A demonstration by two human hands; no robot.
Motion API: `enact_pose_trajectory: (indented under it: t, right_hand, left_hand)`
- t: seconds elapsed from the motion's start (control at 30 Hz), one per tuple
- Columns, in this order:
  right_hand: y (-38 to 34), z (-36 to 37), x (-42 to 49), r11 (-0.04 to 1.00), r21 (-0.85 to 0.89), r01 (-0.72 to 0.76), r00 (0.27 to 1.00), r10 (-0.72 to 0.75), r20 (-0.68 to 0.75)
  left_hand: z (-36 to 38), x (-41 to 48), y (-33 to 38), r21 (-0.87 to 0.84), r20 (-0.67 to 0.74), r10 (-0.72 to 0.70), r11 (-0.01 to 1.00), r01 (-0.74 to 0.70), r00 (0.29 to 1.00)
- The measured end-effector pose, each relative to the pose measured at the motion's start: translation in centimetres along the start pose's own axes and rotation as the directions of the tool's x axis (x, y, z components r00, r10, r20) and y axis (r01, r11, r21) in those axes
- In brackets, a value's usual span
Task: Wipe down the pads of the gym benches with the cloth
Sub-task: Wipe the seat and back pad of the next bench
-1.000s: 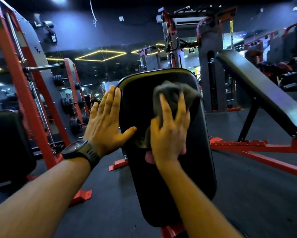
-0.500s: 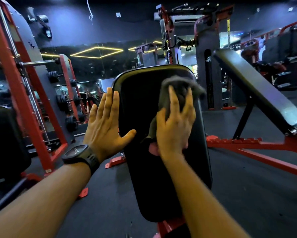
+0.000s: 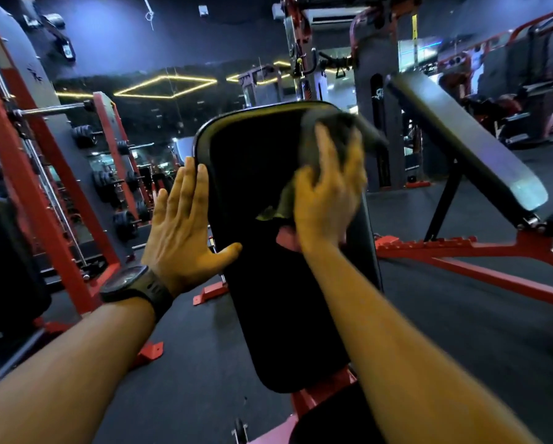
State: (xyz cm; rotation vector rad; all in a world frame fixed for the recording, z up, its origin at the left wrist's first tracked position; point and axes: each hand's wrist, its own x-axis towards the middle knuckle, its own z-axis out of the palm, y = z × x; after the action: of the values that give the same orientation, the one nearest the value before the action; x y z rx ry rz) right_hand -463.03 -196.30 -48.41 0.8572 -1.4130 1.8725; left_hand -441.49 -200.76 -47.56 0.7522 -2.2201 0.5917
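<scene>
Dark gym floor [image 3: 461,331], red weight rack [image 3: 31,187] at left, yellow diamond-shaped light strip [image 3: 139,84] overhead

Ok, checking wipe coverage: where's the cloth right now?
Head view: the cloth lies under the right hand at the upper right corner of the bench pad.

Two hands are in view: the left hand [image 3: 185,229] at centre left and the right hand [image 3: 328,203] at centre right. There is one grey cloth [image 3: 336,139] and one black wristwatch [image 3: 134,283]. Three large bench pads can be counted: the upright pad [image 3: 262,283] in the middle, the inclined pad [image 3: 461,142] at right, and the dark pad [image 3: 6,261] at the left edge. One full yellow diamond light [image 3: 166,86] shows at upper left. The weight plates [image 3: 124,224] at left are too blurred to count.
</scene>
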Motion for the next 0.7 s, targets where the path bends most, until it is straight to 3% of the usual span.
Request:
enact_pose_trajectory:
  t: [0.03,0.07,0.1,0.2,0.3,0.37,0.43,0.5,0.57,0.6,0.63,0.7]
  right_hand:
    - [1.0,-0.7,-1.9,0.973,0.041,-0.227,0.972,0.229,-0.055]
    - [1.4,-1.3,-4.1,0.93,0.055,-0.363,0.93,0.366,-0.044]
    - [1.3,-2.0,-6.5,0.921,0.031,-0.387,0.922,0.387,0.019]
    - [-0.6,-2.7,-9.6,0.998,0.008,-0.056,0.974,0.053,0.219]
    - [-0.1,-1.8,-4.8,0.966,0.031,0.256,0.93,-0.255,0.264]
    - [1.9,-1.5,-1.3,0.924,0.023,0.382,0.894,-0.376,0.245]
    - [3.5,-1.5,0.3,0.956,0.03,0.292,0.935,-0.292,0.203]
    - [3.6,-1.4,-0.7,0.999,0.027,0.035,0.992,-0.038,0.121]
    - [2.3,-1.5,-3.6,0.962,0.045,-0.269,0.963,0.267,0.045]
    - [1.4,-1.7,-5.5,0.939,0.037,-0.341,0.939,0.339,0.052]
    - [0.2,-2.0,-7.3,0.947,0.023,-0.32,0.945,0.317,0.083]
    - [-1.4,-2.2,-8.9,0.999,0.006,-0.047,0.983,0.045,0.18]
  left_hand:
    - [0.1,-0.1,0.1,-0.003,0.003,-0.011,1.0,0.011,1.0]
    - [0.1,-0.2,0.3,0.001,0.005,-0.021,1.0,0.021,1.0]
    - [0.3,-0.3,0.5,0.008,0.005,-0.027,1.0,0.027,1.0]
    - [0.9,-0.4,1.0,0.004,-0.009,-0.034,0.999,0.034,0.999]
    - [1.4,-0.4,1.5,-0.038,-0.023,-0.055,0.998,0.054,0.998]
    - [1.4,-0.5,1.6,-0.06,-0.032,-0.062,0.996,0.06,0.998]
    - [1.4,-0.7,1.6,-0.065,-0.046,-0.059,0.996,0.056,0.997]
    - [1.4,-1.0,1.6,-0.064,-0.034,-0.053,0.997,0.051,0.998]
    - [1.3,-1.3,1.5,-0.042,-0.012,-0.055,0.998,0.054,0.998]
    - [1.4,-1.3,1.4,-0.025,-0.003,-0.048,0.999,0.048,0.999]
    - [1.4,-1.4,1.3,-0.013,0.004,-0.039,0.999,0.039,0.999]
    - [1.6,-1.4,1.2,-0.011,0.003,-0.031,0.999,0.031,1.0]
